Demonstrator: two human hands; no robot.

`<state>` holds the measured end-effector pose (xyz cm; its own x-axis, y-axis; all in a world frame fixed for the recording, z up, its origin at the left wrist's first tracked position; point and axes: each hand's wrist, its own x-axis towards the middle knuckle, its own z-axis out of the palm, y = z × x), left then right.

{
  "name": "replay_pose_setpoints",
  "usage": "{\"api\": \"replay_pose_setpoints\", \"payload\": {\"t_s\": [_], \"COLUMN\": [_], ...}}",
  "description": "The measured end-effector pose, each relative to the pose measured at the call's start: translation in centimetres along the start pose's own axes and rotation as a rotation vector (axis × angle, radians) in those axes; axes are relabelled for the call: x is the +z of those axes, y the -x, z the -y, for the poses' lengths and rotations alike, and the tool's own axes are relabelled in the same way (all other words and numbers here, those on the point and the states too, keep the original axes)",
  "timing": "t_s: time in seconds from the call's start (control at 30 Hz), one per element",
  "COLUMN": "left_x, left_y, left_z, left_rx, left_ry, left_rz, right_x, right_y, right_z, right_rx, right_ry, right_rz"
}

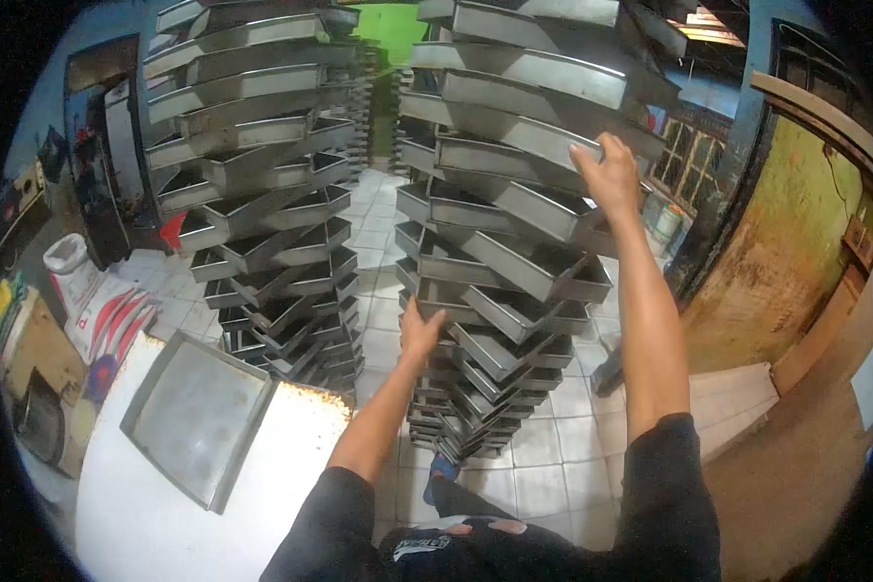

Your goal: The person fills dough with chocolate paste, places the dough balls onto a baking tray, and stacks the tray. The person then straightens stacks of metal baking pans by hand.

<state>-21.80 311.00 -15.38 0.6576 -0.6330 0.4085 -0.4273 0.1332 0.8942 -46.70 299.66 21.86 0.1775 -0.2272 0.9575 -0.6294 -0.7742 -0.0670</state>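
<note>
Standing between the two hands, the right-hand stack of metal trays (490,209) rises from the tiled floor (543,441), its shallow rectangular trays turned at differing angles so that corners jut out. The right hand (613,177) is up on its right side, part open, with the thumb apart from bent fingers at the wall of one tray; whether it grips or only steadies that tray cannot be told. The left hand (420,332) is lower, on the stack's left side, also part open, the thumb across the face of a tray and the fingers pointing up by its edge. How firm that contact is cannot be made out.

Left of the left hand, a second stack (262,170) of similar trays stands apart from the first. Nearer the body and left of the left forearm, a single tray (199,412) lies on a white worktop (131,509) with a rusty edge. Beyond it are printed sacks (97,306). Below the hands, a foot in blue footwear (442,468) shows near the stack's base. Right of the right forearm is a stained yellow-green wall (766,262).

The tops of both stacks are cut off by the upper edge, the worktop hides the foot of the second stack, and more trays in the gap behind are too small to count.
</note>
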Motion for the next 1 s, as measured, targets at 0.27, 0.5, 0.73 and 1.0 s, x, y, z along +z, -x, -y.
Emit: {"api": "replay_pose_setpoints", "payload": {"t_s": [0.27,0.5,0.73,1.0], "left_x": [2.4,-1.0,4.4,12.2], "left_y": [2.4,0.7,-7.2,-13.9], "left_z": [4.4,4.2,6.3,9.4], "left_rx": [-0.094,-0.283,-0.349,-0.374], "left_ry": [0.124,0.171,0.233,0.083], "left_rz": [0.103,0.263,0.320,0.126], "right_x": [8.7,16.1,16.3,15.4], "right_y": [-3.3,-5.7,-3.1,-3.3], "right_z": [-6.7,-13.4,-14.6,-13.5], "right_rx": [0.073,0.078,-0.053,-0.215], "right_ry": [-0.017,-0.036,-0.150,-0.145], "right_rz": [0.061,0.127,-0.085,-0.199]}}
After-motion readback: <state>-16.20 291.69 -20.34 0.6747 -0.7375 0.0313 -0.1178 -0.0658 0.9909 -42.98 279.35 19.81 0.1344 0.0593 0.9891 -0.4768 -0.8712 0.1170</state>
